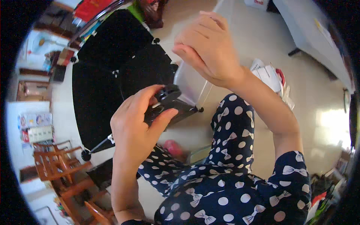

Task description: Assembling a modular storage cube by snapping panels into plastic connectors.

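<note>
My left hand (133, 122) is wrapped round a small black object with a round, knob-like end (168, 93), thumb on the near side and fingers over the far side. Its kind is not clear. Raised higher and to the right, my right hand (212, 48) is closed with its fingers curled in; whatever it may hold is hidden. Beneath and between the hands stands a frame with black panels (108, 82), joined at the corners by dark and white connectors. A translucent panel (187, 80) with a thin pale edge shows just below the right hand.
Wooden chairs (62, 168) stand at the lower left. White items (268, 77) lie on the tiled floor right of my knee. A grey piece of furniture (307, 33) is at the upper right, a pink round thing (172, 147) by my legs. Assorted items (330, 191) crowd the lower right.
</note>
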The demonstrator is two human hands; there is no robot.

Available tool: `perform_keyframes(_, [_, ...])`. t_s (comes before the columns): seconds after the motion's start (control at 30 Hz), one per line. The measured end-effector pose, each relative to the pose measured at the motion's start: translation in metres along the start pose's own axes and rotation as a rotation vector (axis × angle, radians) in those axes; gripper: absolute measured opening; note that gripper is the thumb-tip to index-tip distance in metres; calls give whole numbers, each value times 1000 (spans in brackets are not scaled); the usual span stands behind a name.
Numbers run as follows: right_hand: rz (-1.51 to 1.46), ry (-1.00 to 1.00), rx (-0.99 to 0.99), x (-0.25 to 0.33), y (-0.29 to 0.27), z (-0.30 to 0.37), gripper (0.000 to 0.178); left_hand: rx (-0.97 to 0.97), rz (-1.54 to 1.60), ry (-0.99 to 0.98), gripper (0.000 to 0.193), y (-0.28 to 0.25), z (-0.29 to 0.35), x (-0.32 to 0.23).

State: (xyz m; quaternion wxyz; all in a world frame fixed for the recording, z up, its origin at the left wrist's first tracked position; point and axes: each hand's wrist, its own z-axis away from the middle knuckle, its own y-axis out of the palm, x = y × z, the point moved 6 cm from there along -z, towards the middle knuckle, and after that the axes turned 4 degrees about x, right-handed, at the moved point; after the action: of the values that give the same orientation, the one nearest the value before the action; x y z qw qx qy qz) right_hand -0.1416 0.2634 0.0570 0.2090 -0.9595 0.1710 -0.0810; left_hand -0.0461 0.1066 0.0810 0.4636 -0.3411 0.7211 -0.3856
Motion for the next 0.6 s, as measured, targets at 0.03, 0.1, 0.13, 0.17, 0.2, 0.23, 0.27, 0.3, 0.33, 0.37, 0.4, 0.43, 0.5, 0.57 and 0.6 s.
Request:
perform_keyframes(0.03, [81, 115, 17, -10, 5, 13, 20, -17, 30, 34, 35, 4, -1, -4])
perform_keyframes(0.1, [48, 292, -26, -24, 14, 28, 26, -40, 17, 10, 35, 6, -4, -12])
perform_keyframes(0.13, [63, 317, -53, -25, 21, 31, 26, -88, 20, -43, 35, 7, -5, -11])
perform_keyframes(0.17, [90, 361, -191, -21, 24, 28, 27, -97, 53, -9, 35, 10, -4, -7])
perform_keyframes(0.2, [116, 400, -332, -19, 22, 26, 29, -75, 33, 9, 35, 11, -3, -6])
perform_keyframes(0.23, [-15, 349, -311, -25, 30, 26, 33, -93, 72, -27, 36, 10, -1, -2])
perform_keyframes(0.27, [-11, 366, -333, -28, 33, 26, 33, -112, 114, -66, 36, 9, 0, 1])
perform_keyframes(0.3, [-80, 345, -333, -29, 37, 24, 32, -122, 137, -68, 35, 11, 0, -1])
perform_keyframes(0.33, [-148, 320, -332, -30, 41, 22, 30, -108, 124, -58, 35, 11, -2, -5])
perform_keyframes(0.37, [-220, 326, -289, -28, 49, 22, 28, -88, 87, -44, 33, 10, -3, -9])
perform_keyframes(0.4, [-227, 333, -306, -27, 53, 22, 28, -69, 51, -31, 31, 10, -4, -13])
perform_keyframes(0.43, [-329, 296, -269, -25, 60, 20, 30, -64, 48, -64, 28, 10, -5, -13])
perform_keyframes(0.5, [-417, 263, -242, -21, 63, 20, 32, -65, -15, -32, 28, 11, -7, -16])
perform_keyframes(0.57, [-569, 291, -92, -12, 77, 22, 34, -65, -81, -2, 29, 10, -7, -18])
perform_keyframes(0.6, [-572, 297, -107, -7, 79, 25, 34, -56, -98, -13, 29, 9, -6, -17])
